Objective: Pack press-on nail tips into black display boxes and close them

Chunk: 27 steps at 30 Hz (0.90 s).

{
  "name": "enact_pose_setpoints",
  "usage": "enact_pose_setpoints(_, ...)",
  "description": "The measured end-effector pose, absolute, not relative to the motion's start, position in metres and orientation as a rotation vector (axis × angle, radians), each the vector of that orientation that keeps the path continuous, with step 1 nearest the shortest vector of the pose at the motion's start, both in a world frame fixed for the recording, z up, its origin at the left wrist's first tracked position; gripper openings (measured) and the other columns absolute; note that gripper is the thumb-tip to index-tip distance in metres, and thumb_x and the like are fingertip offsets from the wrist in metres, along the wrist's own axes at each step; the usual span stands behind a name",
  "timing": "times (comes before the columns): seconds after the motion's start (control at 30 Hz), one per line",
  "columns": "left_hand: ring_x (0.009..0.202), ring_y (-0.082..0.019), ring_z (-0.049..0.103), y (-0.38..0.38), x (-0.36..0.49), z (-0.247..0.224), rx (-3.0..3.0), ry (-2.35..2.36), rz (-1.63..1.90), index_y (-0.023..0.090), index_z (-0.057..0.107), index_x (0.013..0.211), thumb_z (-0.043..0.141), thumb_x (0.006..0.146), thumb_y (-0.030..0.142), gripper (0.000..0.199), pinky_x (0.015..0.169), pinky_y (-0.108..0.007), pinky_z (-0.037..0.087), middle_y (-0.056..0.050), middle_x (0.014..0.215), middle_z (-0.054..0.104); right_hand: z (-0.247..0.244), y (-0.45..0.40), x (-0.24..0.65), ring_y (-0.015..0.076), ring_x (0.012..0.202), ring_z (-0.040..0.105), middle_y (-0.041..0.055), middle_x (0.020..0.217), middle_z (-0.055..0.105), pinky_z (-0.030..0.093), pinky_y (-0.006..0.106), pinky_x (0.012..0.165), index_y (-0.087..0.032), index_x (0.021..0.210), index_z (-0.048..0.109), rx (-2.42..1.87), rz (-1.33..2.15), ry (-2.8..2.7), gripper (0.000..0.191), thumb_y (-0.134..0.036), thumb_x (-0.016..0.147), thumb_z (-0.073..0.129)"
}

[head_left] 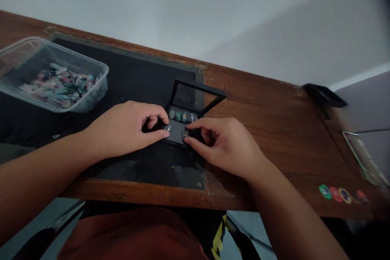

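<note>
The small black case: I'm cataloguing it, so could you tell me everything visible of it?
The case looks like plastic, with a grey inside and a raised lid, a black frame around a clear window. Small glossy pieces, one green, line up near the lid. It sits by the right edge of the dark sheet. Left hand and right hand have fingertips at its opposite ends; their exact grip is unclear.
</note>
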<state>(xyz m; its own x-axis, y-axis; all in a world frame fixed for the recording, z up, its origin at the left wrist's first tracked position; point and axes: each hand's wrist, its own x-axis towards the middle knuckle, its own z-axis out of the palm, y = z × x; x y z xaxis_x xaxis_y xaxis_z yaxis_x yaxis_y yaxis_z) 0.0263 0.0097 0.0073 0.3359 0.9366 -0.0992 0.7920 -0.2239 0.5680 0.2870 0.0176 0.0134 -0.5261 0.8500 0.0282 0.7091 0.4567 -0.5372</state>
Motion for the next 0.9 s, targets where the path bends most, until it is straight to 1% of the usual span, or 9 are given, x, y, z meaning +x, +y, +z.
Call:
enact_pose_setpoints(0.1,0.058,-0.015,0.054,0.009,0.027,0.007,2.099,1.498,0.355,0.029,0.079,0.099,0.072,0.087,0.050,0.024,0.056,-0.031,0.038,0.002,0.069,0.064,0.013,0.017,0.286,0.0097,0.051,0.047,-0.0045,0.060,0.061,0.029,0.027,0.055,-0.023,0.102,0.084,-1.351,0.713,-2.413,0.017,-0.032,0.090,0.078)
enact_pose_setpoints(0.2,0.061,-0.016,0.056,0.009,0.027,0.006,2.118,1.487,0.358,0.031,0.080,0.105,0.071,0.089,0.050,0.027,0.058,-0.031,0.039,0.001,0.073,0.067,0.012,0.017,0.285,0.0093,0.051,0.048,-0.0053,0.061,0.060,0.030,0.026,0.055,-0.023,0.101,0.083,-1.334,0.754,-2.404,0.014,-0.028,0.089,0.076)
enact_pose_setpoints(0.37,0.061,-0.017,0.057,0.007,0.025,0.004,2.136,1.493,0.340,0.033,0.080,0.108,0.070,0.089,0.052,0.029,0.059,-0.032,0.040,0.001,0.074,0.068,0.011,0.016,0.284,0.0086,0.053,0.048,-0.0065,0.059,0.057,0.030,0.025,0.056,-0.021,0.088,0.077,-1.232,0.759,-2.400,0.004,-0.021,0.087,0.073)
enact_pose_setpoints(0.43,0.061,-0.017,0.058,0.008,0.025,0.003,2.135,1.485,0.344,0.032,0.080,0.107,0.069,0.089,0.051,0.028,0.059,-0.032,0.040,0.001,0.075,0.069,0.010,0.016,0.285,0.0089,0.054,0.049,-0.0061,0.059,0.057,0.032,0.025,0.057,-0.021,0.086,0.076,-1.154,0.761,-2.411,0.007,-0.018,0.088,0.070)
enact_pose_setpoints(0.5,0.061,-0.017,0.058,0.008,0.024,0.003,2.132,1.474,0.353,0.032,0.080,0.104,0.069,0.089,0.051,0.027,0.059,-0.031,0.040,0.000,0.075,0.069,0.008,0.018,0.287,0.0096,0.057,0.053,-0.0043,0.062,0.063,0.035,0.025,0.059,-0.021,0.089,0.079,-1.084,0.758,-2.430,0.014,-0.015,0.090,0.066)
enact_pose_setpoints(0.6,0.060,-0.017,0.058,0.009,0.025,0.003,2.142,1.465,0.363,0.032,0.081,0.102,0.068,0.089,0.052,0.027,0.058,-0.032,0.040,0.000,0.075,0.069,0.007,0.022,0.291,0.0120,0.069,0.066,0.0009,0.082,0.078,0.042,0.025,0.065,-0.022,0.096,0.083,-1.004,0.767,-2.453,0.024,-0.012,0.094,0.061)
enact_pose_setpoints(0.67,0.060,-0.017,0.058,0.009,0.025,0.003,2.151,1.460,0.362,0.033,0.081,0.102,0.064,0.092,0.052,0.028,0.057,-0.032,0.039,0.001,0.074,0.069,0.007,0.025,0.294,0.0130,0.074,0.069,0.0028,0.090,0.081,0.044,0.025,0.066,-0.022,0.098,0.085,-0.959,0.773,-2.466,0.027,-0.013,0.096,0.060)
enact_pose_setpoints(0.77,0.060,-0.017,0.058,0.009,0.026,0.002,2.157,1.451,0.343,0.033,0.080,0.104,0.058,0.095,0.050,0.029,0.058,-0.032,0.040,0.001,0.075,0.070,0.008,0.029,0.298,0.0111,0.069,0.065,0.0036,0.092,0.077,0.042,0.024,0.062,-0.023,0.099,0.088,-0.951,0.746,-2.470,0.031,-0.012,0.094,0.060)
enact_pose_setpoints(0.9,0.061,-0.016,0.057,0.007,0.025,0.002,2.171,1.440,0.360,0.033,0.081,0.105,0.060,0.096,0.049,0.028,0.060,-0.032,0.038,0.000,0.077,0.071,0.013,0.027,0.301,0.0097,0.067,0.061,0.0021,0.097,0.074,0.042,0.024,0.060,-0.022,0.105,0.084,-1.000,0.703,-2.412,0.036,-0.006,0.083,0.060)
